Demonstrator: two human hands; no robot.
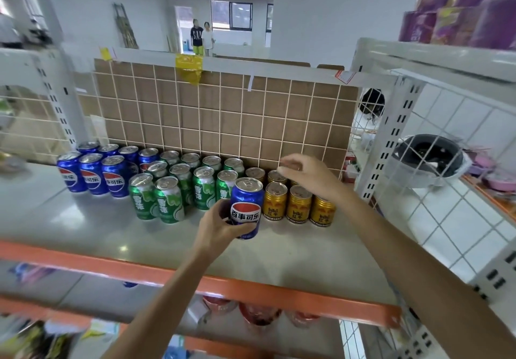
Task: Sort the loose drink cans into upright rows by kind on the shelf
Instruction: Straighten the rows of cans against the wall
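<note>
Centre of the frame, just below middle: blue Pepsi can (246,208), upright, held in the left hand (220,226) w/ fingers and thumb curled round its lower half. Can't tell if its base touches the shelf (83,213) or rides just above. It sits in front of the seam between the green Sprite cans (178,185) and the gold Red Bull cans (298,199), i.e. wrong block. Its own kind, the blue Pepsi row (97,168), stands at left of the frame, well apart, beyond the green block.

Right hand (307,171) hovers over the back gold cans at centre right, fingers loosely bent, nothing in its grip; slightly blurred, so contact w/ a can top can't be told.

Judgement: can needs to go left to the blue group. Risk: a low carry across the tightly packed green front row could clip a rim and topple neighbours, domino-style. Low grip also leaves the can top-heavy, so it could tilt if swung fast. Right forearm near the gold front row could nudge those too.
</note>
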